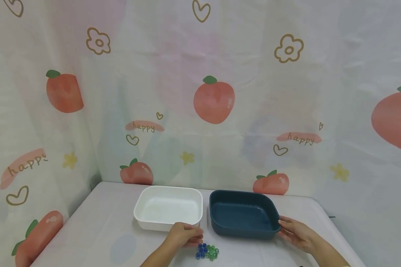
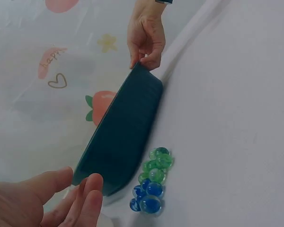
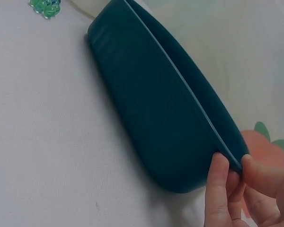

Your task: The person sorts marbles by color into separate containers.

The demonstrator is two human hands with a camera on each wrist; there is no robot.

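My right hand point(image 1: 297, 234) pinches the right-hand rim of a dark blue rectangular bin point(image 1: 244, 231), thumb at the rim and fingers against the outer wall, as the right wrist view shows. To its left stands a white bin point(image 1: 155, 225). My left hand point(image 1: 185, 235) hovers by the white bin's front right corner, with loosely bent fingers and nothing between them. Just in front of it, blue glass marbles point(image 1: 201, 251) and green glass marbles point(image 1: 212, 253) lie clustered together on the table. In the left wrist view the blue marbles point(image 2: 149, 197) sit nearest that hand.
Both bins stand side by side, a narrow gap between them, on a table point(image 1: 97, 222) with a pale cloth. Behind and to the left hangs a printed curtain point(image 1: 237, 159) with fruit, flowers and hearts.
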